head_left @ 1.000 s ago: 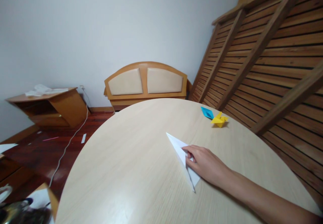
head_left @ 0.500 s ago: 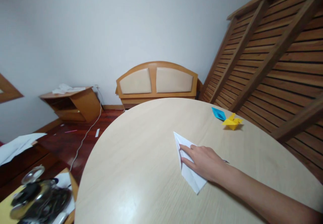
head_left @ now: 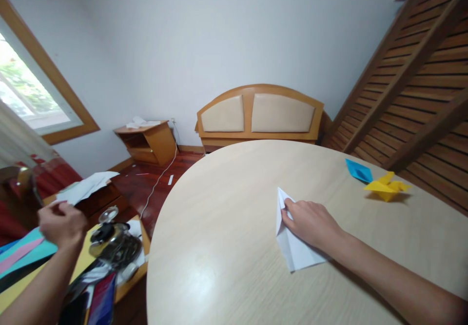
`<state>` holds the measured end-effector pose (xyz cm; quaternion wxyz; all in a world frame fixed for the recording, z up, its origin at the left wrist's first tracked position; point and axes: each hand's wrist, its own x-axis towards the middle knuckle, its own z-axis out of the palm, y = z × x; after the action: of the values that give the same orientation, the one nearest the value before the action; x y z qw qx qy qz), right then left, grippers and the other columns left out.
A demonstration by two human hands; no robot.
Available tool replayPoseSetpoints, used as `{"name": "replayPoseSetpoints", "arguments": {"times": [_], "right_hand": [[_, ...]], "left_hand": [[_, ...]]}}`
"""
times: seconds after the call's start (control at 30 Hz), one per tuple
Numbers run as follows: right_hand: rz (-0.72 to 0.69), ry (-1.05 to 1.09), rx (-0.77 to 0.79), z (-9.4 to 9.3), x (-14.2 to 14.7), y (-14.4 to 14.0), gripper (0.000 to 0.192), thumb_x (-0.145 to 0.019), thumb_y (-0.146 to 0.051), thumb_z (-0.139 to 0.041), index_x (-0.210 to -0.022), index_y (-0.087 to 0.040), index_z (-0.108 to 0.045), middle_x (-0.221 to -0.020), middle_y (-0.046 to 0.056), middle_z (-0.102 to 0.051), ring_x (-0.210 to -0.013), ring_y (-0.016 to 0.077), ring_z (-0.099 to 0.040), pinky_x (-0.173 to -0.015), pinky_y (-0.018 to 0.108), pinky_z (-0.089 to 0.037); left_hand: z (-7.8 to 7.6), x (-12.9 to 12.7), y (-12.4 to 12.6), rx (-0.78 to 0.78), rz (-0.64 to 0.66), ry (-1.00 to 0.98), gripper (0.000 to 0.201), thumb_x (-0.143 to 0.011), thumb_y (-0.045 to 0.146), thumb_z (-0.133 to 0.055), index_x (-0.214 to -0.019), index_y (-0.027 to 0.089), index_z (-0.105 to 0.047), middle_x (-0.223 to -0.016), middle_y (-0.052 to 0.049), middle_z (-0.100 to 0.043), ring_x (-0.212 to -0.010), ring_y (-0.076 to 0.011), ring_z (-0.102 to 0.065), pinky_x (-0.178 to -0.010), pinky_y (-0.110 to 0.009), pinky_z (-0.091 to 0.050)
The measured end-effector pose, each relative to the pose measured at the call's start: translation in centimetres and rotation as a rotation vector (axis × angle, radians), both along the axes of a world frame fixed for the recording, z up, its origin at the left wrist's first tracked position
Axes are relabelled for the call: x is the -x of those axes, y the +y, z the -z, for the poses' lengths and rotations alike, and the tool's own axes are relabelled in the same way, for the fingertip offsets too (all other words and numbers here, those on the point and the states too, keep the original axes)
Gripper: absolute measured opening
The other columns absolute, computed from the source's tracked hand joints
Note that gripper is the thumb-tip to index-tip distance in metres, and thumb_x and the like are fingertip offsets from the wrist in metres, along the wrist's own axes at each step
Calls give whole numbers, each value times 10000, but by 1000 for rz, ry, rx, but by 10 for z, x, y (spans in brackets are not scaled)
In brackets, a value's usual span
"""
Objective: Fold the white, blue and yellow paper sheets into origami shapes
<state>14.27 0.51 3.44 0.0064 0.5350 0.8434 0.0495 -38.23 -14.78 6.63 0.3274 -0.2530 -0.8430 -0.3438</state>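
Observation:
A partly folded sheet of white paper lies on the round table, its narrow point facing away from me. My right hand rests on it, fingers curled and pinching near its folded left edge; the palm hides part of the sheet. Off the table to the left, my left hand is raised over the side cabinet with its fingers closed. A blurred dark and gold shape shows just beyond those fingers; I cannot tell whether the hand holds it.
On the round table, a blue folded paper piece and a yellow origami bird stand at the far right. A glass teapot, a phone and coloured paper sheets crowd the left cabinet. Wooden slats lean at right.
My view has swung left. My left hand has come into sight at the left. My right hand stays on the white paper, its fingers now more curled; the paper's lower part looks opened wider.

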Motion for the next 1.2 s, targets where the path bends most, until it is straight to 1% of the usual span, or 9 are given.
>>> {"name": "replayPoseSetpoints", "arguments": {"times": [0.07,0.17,0.2,0.33,0.5,0.63,0.8,1.0,1.2], "right_hand": [[-9,-1,-9,0,0,2,293,-979,-298,-403,-979,-146,-653,-823,168,-747,-784,323,-732,-608,340,-419],[-52,1,-11,1,-1,5,294,-984,-297,-390,-981,-153,-646,-813,152,-749,-764,307,-731,-594,325,-398],[-82,4,-10,1,-2,6,292,-985,-293,-386,-980,-156,-643,-814,146,-750,-758,299,-730,-591,320,-390],[-238,28,-12,3,-3,8,273,-981,-277,-390,-965,-162,-637,-812,116,-752,-735,264,-723,-578,299,-356],[-305,95,-27,8,-4,7,269,-980,-261,-404,-908,-183,-651,-822,83,-753,-737,229,-717,-583,285,-341],[-285,200,-3,15,-11,7,278,-992,-271,-407,-921,-192,-664,-873,74,-757,-780,216,-715,-630,282,-385],[-323,377,41,18,-21,6,246,-988,-236,-422,-1016,-211,-665,-1039,58,-734,-947,203,-682,-799,292,-449],[-388,444,-21,14,-21,4,139,-931,-286,-571,-1026,-216,-644,-1065,57,-669,-1026,212,-607,-852,314,-471],[-259,415,-70,16,-30,7,378,-844,-401,-695,-1141,-178,-625,-1156,101,-655,-1102,277,-566,-951,408,-438]], "left_hand": [[-4,-4,46,-228,11,-85,145,-838,120,-477,-950,190,-535,-859,12,-608,-757,-165,-553,-721,-309,-487],[-9,-41,92,-250,342,-68,148,-916,189,-429,-997,186,-553,-860,19,-625,-729,-129,-573,-708,-248,-485],[-9,-62,102,-216,549,-81,177,-949,221,-404,-1020,180,-561,-897,6,-640,-749,-132,-578,-726,-253,-486],[3,-168,127,116,1216,-184,298,-999,362,-375,-1074,166,-586,-1005,-61,-678,-848,-177,-629,-727,-278,-506],[23,-283,152,615,1615,-65,346,-997,412,-428,-1232,208,-579,-1281,-92,-635,-1150,-226,-603,-967,-340,-479],[32,-327,163,801,1732,59,292,-994,332,-422,-1132,200,-643,-1137,-71,-696,-1036,-207,-651,-937,-320,-499],[43,-331,161,683,1781,208,378,-918,238,-497,-1286,200,-575,-1321,-98,-598,-1168,-230,-587,-1010,-362,-476],[45,-336,150,644,1648,178,329,-909,427,-574,-1122,181,-623,-1182,-95,-649,-1077,-252,-593,-969,-398,-495],[44,-337,144,732,1551,198,338,-854,370,-608,-1130,176,-597,-1139,-94,-650,-1025,-263,-603,-901,-394,-519]]}}
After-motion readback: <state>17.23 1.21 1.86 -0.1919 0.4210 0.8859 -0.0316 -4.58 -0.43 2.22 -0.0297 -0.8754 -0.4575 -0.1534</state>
